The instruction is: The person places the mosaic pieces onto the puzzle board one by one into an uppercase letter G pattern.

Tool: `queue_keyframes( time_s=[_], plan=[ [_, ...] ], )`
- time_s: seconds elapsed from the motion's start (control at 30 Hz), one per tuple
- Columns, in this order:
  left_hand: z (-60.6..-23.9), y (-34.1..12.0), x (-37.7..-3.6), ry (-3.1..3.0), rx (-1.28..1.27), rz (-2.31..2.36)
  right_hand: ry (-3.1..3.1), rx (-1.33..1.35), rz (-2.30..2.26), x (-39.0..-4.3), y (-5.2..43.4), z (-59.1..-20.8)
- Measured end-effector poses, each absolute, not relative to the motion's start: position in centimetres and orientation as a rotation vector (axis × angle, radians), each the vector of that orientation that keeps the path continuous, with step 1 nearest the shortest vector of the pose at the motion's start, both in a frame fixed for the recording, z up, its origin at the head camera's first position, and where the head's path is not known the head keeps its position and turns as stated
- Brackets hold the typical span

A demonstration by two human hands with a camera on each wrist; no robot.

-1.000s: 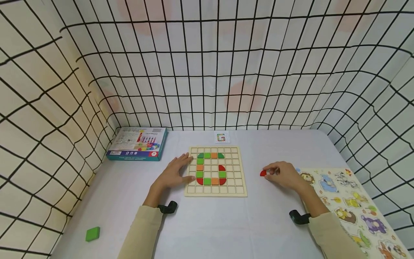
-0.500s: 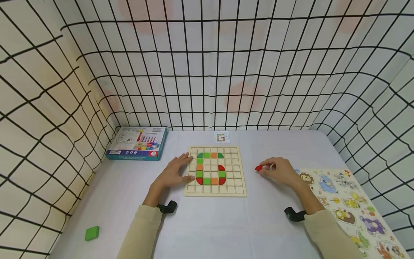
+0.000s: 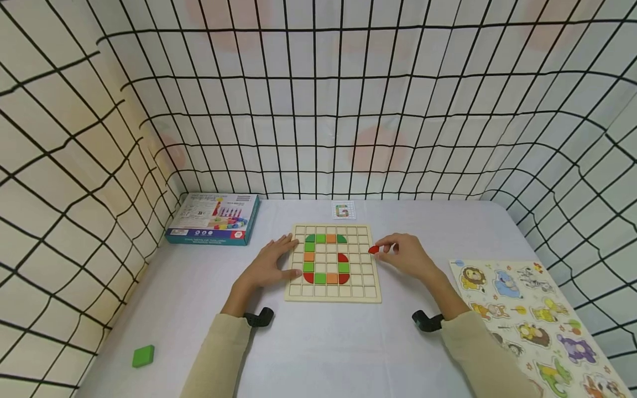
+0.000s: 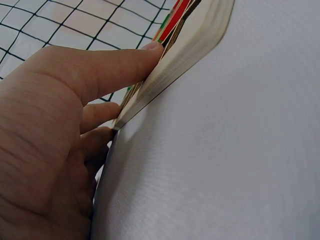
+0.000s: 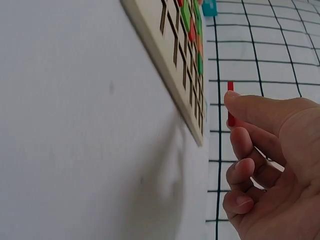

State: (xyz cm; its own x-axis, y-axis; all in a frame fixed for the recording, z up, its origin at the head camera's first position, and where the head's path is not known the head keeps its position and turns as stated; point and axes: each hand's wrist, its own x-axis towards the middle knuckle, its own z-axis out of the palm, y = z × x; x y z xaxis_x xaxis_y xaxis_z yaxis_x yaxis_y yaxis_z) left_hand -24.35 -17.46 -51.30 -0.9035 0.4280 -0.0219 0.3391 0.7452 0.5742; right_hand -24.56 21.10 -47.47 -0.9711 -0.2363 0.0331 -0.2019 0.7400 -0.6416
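A square wooden grid board lies mid-table, with green, orange and red tiles set in its cells in a G-like outline. My left hand rests at the board's left edge, thumb and fingers spread over the rim; the left wrist view shows the thumb on the edge. Between thumb and fingertips of my right hand is a thin red rounded tile, held at the board's right edge. In the right wrist view that tile stands edge-on, raised above the table, other fingers loosely curled.
A small card with a coloured G pattern lies behind the board. A boxed toy set is at back left, a green block at front left. An animal picture board lies at right. Black netting surrounds the table.
My right hand has moved left and slightly away from me with the red tile, from the table right of the board to its right edge. The left hand stays put.
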Motion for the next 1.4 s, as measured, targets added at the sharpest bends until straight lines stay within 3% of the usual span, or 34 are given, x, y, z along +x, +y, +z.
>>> queue_keyframes(
  time_s=[0.8,1.4],
  plan=[
    [-51.1,-17.5,-24.8,2.791,0.61,0.85,2.714,-0.443,-1.218,-25.2,12.9,-48.7],
    [-51.6,-17.6,-24.7,2.787,0.589,0.845,2.706,-0.441,-1.142,-25.1,11.5,-49.9]
  ],
)
